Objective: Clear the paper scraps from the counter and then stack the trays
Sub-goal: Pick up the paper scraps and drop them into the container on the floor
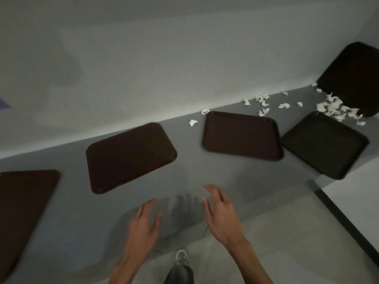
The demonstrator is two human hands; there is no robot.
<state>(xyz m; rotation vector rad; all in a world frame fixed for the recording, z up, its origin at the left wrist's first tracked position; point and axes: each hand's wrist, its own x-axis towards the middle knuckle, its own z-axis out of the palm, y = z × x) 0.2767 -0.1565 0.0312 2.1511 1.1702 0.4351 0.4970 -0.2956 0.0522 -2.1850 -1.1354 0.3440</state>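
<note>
Left hand (146,224) and right hand (220,214), fingers spread, empty.
Just in front of nearest brown tray (131,156); white paper scraps (332,108) well right of it.

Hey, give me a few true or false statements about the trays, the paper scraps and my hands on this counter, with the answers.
1. Five dark trays are in view. True.
2. Most paper scraps lie at the right end of the counter, near the wall. True.
3. The left hand and right hand hold scraps. False: both are open and hold nothing.
4. The trays are stacked in one pile. False: they are spread along the counter.
5. Scraps cover the far-left tray. False: none show on it.
</note>
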